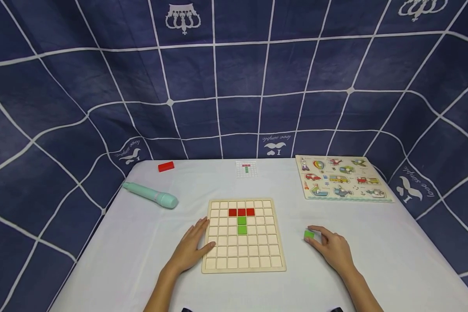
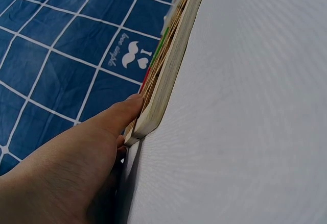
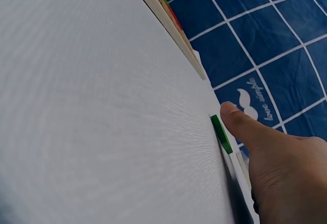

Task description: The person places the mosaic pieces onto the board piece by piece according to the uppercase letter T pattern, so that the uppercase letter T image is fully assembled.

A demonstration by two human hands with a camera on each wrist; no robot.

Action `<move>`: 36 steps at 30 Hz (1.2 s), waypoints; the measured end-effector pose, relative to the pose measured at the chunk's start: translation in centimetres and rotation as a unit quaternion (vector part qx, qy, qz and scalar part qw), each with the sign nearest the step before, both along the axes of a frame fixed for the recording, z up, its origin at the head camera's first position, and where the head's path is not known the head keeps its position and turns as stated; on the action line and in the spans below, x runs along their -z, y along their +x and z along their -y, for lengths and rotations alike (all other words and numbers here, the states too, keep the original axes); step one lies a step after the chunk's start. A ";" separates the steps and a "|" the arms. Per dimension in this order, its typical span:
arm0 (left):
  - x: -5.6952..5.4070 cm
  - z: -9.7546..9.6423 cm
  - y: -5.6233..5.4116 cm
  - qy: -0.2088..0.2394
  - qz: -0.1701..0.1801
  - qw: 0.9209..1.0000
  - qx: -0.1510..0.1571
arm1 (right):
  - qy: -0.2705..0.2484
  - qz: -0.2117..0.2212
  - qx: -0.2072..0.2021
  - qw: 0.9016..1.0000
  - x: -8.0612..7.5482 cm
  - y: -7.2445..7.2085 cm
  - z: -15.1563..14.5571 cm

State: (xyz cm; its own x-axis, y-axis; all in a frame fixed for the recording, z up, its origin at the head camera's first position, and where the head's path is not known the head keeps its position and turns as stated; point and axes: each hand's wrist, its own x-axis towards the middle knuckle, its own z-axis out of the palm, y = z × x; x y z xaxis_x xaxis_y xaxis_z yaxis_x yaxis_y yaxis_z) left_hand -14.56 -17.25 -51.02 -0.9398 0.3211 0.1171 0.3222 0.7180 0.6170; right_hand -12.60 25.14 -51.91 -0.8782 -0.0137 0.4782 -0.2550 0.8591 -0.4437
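A wooden grid board [image 1: 242, 262] lies in the middle of the table. Three red tiles [image 1: 241, 212] form a row on it, with two green tiles [image 1: 242, 225] below the middle one. My left hand [image 1: 192, 247] rests at the board's left edge, thumb over the rim and fingers extended along the side. In the left wrist view, the thumb [image 2: 125, 113] touches the board's edge [image 2: 168, 76]. Right of the board, my right hand [image 1: 334, 251] pinches a loose green tile [image 1: 309, 234] between thumb and index finger, close over the white cloth. The right wrist view shows that tile [image 3: 220, 133] beside the thumb.
A small pattern card [image 1: 246, 169] with a red and green T lies at the back. A red block [image 1: 166, 167] and a mint-green cylindrical object [image 1: 151, 194] lie at the left. A picture puzzle board [image 1: 341, 178] occupies the back right. Blue curtain [image 1: 238, 78] surrounds the table.
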 end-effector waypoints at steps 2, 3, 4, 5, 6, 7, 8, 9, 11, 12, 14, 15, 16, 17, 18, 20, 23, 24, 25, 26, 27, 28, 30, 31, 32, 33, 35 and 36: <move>0.0 0.0 0.0 -0.001 0.000 1.000 0.000 | 0.000 0.002 -0.002 1.000 0.0 0.0 0.0; 0.0 0.0 0.0 -0.001 0.000 1.000 0.000 | 0.000 0.002 -0.002 1.000 0.1 0.0 0.0; 0.0 0.0 0.0 0.000 -0.002 1.000 0.001 | 0.000 0.003 -0.003 1.000 0.1 0.0 0.0; 0.0 0.0 0.0 0.000 -0.003 1.000 0.001 | -0.001 0.004 -0.004 1.000 0.1 0.0 0.0; 0.0 0.0 0.0 0.000 -0.003 1.000 0.001 | -0.001 0.004 -0.005 1.000 0.1 0.0 0.0; 0.0 0.0 0.0 0.000 -0.003 1.000 0.001 | 0.000 0.005 -0.005 1.000 0.1 0.0 0.0; 0.0 0.0 0.0 0.000 -0.004 1.000 0.001 | 0.000 0.006 -0.005 1.000 0.2 0.0 0.0; 0.0 0.0 0.0 0.001 -0.004 1.000 0.001 | 0.000 0.008 -0.005 1.000 0.2 0.0 0.0; 0.0 0.0 0.0 0.000 -0.005 1.000 0.001 | 0.002 0.010 -0.005 1.000 0.3 0.0 -0.1; 0.1 0.0 0.0 0.000 -0.003 1.000 0.000 | 0.004 0.011 -0.004 1.000 0.3 0.0 -0.1; 0.1 0.0 0.0 -0.001 -0.004 1.000 0.000 | 0.008 0.014 -0.003 1.000 0.4 -0.1 -0.1; 0.0 0.0 0.0 -0.001 -0.004 1.000 -0.001 | 0.010 0.015 -0.003 1.000 0.4 -0.1 -0.1; 0.0 0.0 0.0 -0.002 -0.003 1.000 -0.001 | 0.013 0.016 -0.002 1.000 0.4 -0.1 -0.1; 0.0 0.1 0.0 -0.003 -0.002 1.000 -0.001 | 0.015 0.018 -0.001 1.000 0.4 -0.1 -0.1; 0.0 0.1 0.0 -0.003 -0.002 1.000 -0.001 | 0.016 0.019 -0.001 1.000 0.4 -0.1 -0.1; 0.0 0.1 0.0 -0.004 -0.002 1.000 -0.001 | 0.017 0.021 0.000 1.000 0.4 0.0 -0.1; 0.0 0.1 0.0 -0.003 -0.003 1.000 -0.002 | 0.019 0.026 0.001 0.999 0.4 0.0 0.0; 0.0 0.1 0.0 -0.002 -0.003 1.000 -0.001 | 0.019 0.027 0.002 0.999 0.3 0.0 0.0; 0.0 0.0 0.0 -0.001 -0.005 1.000 -0.001 | 0.019 0.029 0.002 0.999 0.3 0.0 0.0; 0.0 0.0 0.0 0.001 -0.006 1.000 0.000 | 0.018 0.031 0.003 0.999 0.3 0.0 0.0; 0.1 0.0 0.0 0.003 -0.006 1.000 0.000 | 0.017 0.033 0.003 0.999 0.2 0.1 0.0; 0.1 0.0 0.0 0.003 -0.007 1.000 0.001 | 0.016 0.033 0.004 0.999 0.2 0.1 0.0; 0.2 0.0 0.0 0.005 -0.010 1.000 0.002 | 0.013 0.034 0.004 0.999 0.2 0.1 0.0; 0.2 0.0 0.0 0.005 -0.010 1.000 0.002 | 0.012 0.035 0.004 0.999 0.2 0.1 0.0; 0.2 0.0 0.0 0.006 -0.009 1.000 0.002 | 0.011 0.035 0.004 0.999 0.2 0.2 0.0; 0.2 0.0 0.0 0.005 -0.009 1.000 0.002 | 0.009 0.035 0.003 0.999 0.2 0.2 0.0; 0.3 0.0 0.0 0.006 -0.009 1.000 0.001 | 0.008 0.036 0.003 0.999 0.2 0.2 0.0; 0.2 0.0 0.0 0.007 -0.009 1.000 0.000 | 0.007 0.036 0.003 0.999 0.2 0.2 0.0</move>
State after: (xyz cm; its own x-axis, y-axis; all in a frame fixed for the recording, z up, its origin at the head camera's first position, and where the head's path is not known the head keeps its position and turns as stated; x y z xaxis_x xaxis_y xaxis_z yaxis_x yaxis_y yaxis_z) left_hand -14.59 -17.25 -51.27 -0.9375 0.3195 0.1382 0.3333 0.7094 0.6210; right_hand -12.42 25.11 -52.12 -0.9107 -0.0151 0.4128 -0.2179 0.8666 -0.4490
